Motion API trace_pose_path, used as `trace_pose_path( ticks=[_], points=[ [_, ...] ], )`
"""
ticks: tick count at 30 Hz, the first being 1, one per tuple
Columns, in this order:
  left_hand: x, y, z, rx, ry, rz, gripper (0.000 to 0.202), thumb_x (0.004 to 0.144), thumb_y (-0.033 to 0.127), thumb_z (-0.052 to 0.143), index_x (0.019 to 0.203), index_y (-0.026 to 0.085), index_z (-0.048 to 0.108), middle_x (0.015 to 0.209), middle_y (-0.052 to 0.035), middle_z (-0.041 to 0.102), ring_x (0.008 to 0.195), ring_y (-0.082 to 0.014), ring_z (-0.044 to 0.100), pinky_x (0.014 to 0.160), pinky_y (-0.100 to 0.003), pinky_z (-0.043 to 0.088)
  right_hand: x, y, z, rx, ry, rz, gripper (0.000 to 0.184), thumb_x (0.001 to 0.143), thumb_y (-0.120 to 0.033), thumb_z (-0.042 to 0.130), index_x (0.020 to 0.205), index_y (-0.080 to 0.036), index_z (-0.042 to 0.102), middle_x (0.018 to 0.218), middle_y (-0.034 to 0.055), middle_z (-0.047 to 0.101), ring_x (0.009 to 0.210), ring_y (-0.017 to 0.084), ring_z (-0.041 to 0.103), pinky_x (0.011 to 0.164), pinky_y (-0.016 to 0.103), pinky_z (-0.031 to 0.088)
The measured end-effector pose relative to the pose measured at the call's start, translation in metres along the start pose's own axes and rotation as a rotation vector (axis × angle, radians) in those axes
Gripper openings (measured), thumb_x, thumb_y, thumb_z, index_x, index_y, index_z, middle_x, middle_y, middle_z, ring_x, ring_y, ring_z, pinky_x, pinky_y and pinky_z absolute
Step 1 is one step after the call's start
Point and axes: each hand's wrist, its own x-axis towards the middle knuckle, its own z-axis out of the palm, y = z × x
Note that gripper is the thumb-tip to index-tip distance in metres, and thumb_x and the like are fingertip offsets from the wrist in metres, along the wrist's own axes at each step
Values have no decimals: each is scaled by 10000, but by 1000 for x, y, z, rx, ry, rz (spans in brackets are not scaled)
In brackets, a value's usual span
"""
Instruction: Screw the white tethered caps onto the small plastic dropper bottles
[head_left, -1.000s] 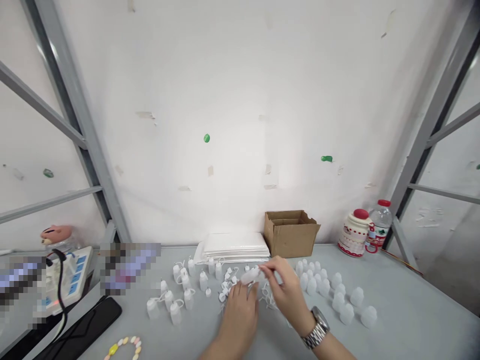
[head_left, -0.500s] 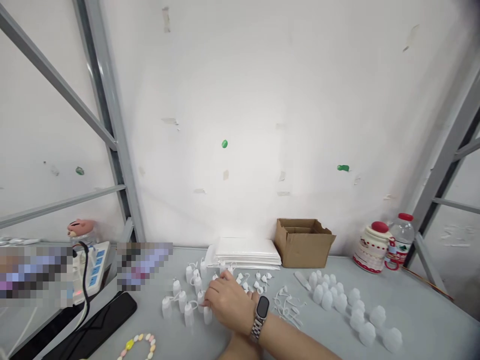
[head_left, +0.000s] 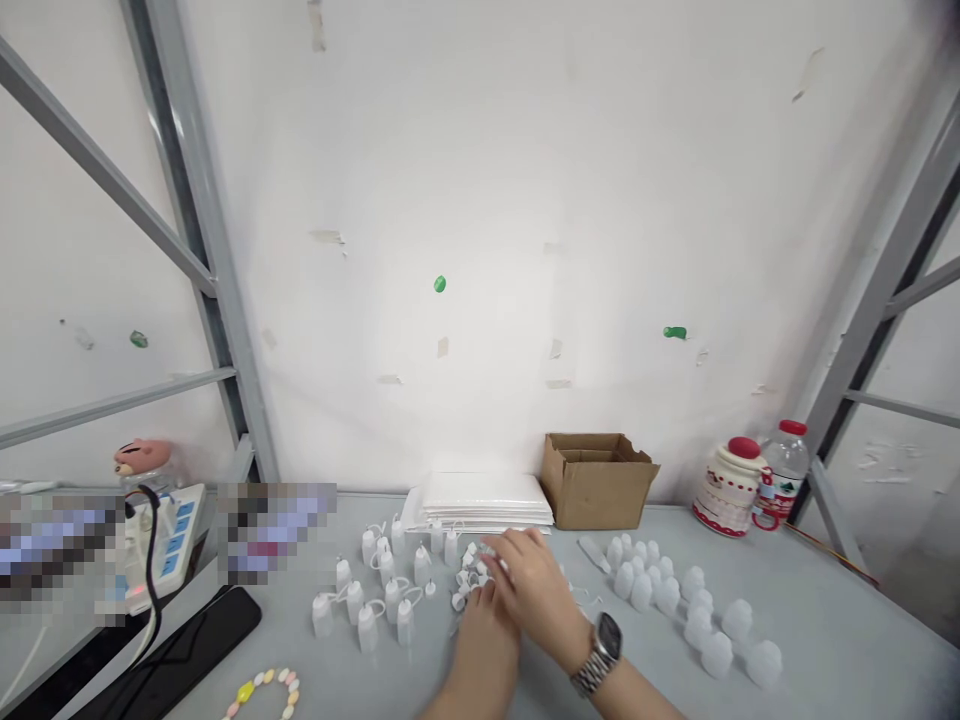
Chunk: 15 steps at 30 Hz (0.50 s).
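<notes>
My right hand (head_left: 541, 588), with a watch on its wrist, reaches over a heap of small white caps (head_left: 466, 578); its blurred fingers are stretched out above them. Just below and to the left, my left hand (head_left: 487, 632) rests at the edge of the same heap. Its fingers are bent together, and whatever they hold is hidden. Several small translucent dropper bottles (head_left: 367, 630) with strap loops stand upright in a group to the left of both hands. A small cap (head_left: 430, 590) lies between that group and the heap.
Several frosted white lumpy pieces (head_left: 667, 597) spread across the right side. A stack of white sheets (head_left: 480, 500) and a cardboard box (head_left: 598, 490) stand against the wall. A jar (head_left: 727, 490), a bottle (head_left: 786, 465), a black phone (head_left: 176, 655) and a bead bracelet (head_left: 268, 678) lie farther out.
My right hand has left the dropper bottles and moved right to the caps. My left hand, mostly hidden before, now shows below it. The view has shifted slightly.
</notes>
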Motion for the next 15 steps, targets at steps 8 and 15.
trace_pose_path(
  ticks=[8, 15],
  points=[
    [-4, 2, -21, 319, -285, 45, 329, 739, -40, 366, 842, 158, 608, 848, -58, 626, 809, -213, 572, 724, -349, 437, -66, 86, -44, -636, -6, 462, 142, 828, -180, 462, 821, -159, 602, 809, 119, 592, 747, 274, 542, 621, 353, 313],
    [2, 6, -32, 189, -272, -1, 187, 799, 112, 460, 920, 157, 596, 894, -65, 613, 858, -222, 557, 769, -356, 426, -76, 103, -50, -648, -65, 458, 145, 820, -183, 512, 725, -173, 622, 773, 98, 607, 762, 261, 540, 624, 336, 294]
  ],
)
